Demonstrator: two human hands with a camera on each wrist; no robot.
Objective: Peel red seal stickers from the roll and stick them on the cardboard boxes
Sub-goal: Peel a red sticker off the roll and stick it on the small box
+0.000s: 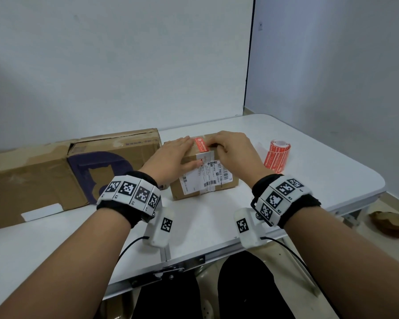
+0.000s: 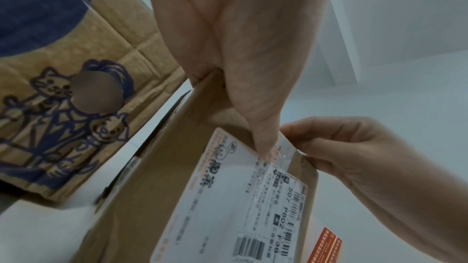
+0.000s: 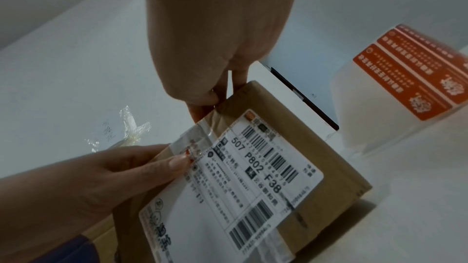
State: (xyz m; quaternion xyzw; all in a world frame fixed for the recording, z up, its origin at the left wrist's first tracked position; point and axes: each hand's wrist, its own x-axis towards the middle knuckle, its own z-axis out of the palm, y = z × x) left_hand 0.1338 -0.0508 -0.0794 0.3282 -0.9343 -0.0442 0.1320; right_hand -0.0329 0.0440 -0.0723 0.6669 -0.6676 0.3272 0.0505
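Pressing: left hand lies flat, fingers straight, on the small brown cardboard box on the white counter.
Right hand: fingers curled over the box's far edge beside the red seal sticker stuck on top.
Roll: red sticker roll right of the box, apart.
Left: large flattened cardboard box with purple print.

The small box sits between the large box at left and the sticker roll at right.
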